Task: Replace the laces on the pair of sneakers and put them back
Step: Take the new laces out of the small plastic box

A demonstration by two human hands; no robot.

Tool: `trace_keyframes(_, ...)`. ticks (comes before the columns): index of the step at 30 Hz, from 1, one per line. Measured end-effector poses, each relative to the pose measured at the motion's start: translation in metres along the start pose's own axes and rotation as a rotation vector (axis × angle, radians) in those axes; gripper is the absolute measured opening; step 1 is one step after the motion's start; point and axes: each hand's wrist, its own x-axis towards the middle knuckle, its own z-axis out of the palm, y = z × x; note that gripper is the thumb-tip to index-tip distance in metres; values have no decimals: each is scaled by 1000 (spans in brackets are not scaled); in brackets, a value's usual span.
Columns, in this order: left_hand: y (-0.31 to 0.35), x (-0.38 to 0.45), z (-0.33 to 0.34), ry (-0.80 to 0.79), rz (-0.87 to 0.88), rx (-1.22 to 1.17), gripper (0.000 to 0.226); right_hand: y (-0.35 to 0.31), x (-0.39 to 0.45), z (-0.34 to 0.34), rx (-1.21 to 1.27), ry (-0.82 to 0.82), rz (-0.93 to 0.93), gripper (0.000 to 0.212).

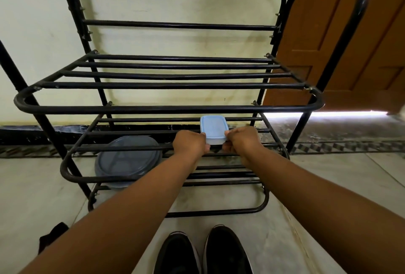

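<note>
From the head view I recorded both arms extended forward to the second shelf of a black tubular shoe rack (166,110). The left hand (190,144) and the right hand (242,141) each gripped one side of a small rectangular container with a pale blue lid (213,128). The fingers of both hands were curled around its near corners, thumbs on the lid edge, so neither hand was free. The container sat on the rails of that shelf, toward the right half, with its far end pointing at the wall. I could not tell what it held (the lid was opaque).

The pair of sneakers (203,251) stood on the floor (317,197) directly in front of the rack, at the bottom edge of the view, between the two forearms. Both were black with a light sole edge, side by side, toes toward the rack. Their lace areas were cut off by the frame, so I could not tell the state of the laces.

Below the left part of the second shelf lay a round grey lidded container (128,159), seen through the rails. The upper shelf carried nothing visible. A dark object (53,237) lay on the floor at the lower left, partly hidden by the left forearm. A brown door (341,39) stood to the right of the rack.
</note>
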Motion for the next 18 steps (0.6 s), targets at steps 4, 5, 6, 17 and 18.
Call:
trace_keyframes(4, -1, 0, 1, 4, -6, -18, 8, -4, 0, 3, 8, -3, 19, 17)
trace_keyframes(5, -2, -1, 1, 4, -7, -21, 10, -3, 1, 3, 7, -2, 21, 17)
trace_keyframes(6, -3, -1, 1, 5, -8, -23, 11, -3, 0, 2, 10, -2, 24, 17)
trace_keyframes(17, -17, -26, -43, 45, 96, 62, 25, 12, -6, -14, 2, 1, 16, 32)
trace_keyframes(18, -18, -30, -54, 45, 99, 56, 23, 14, -9, -16, 6, 5, 12, 34)
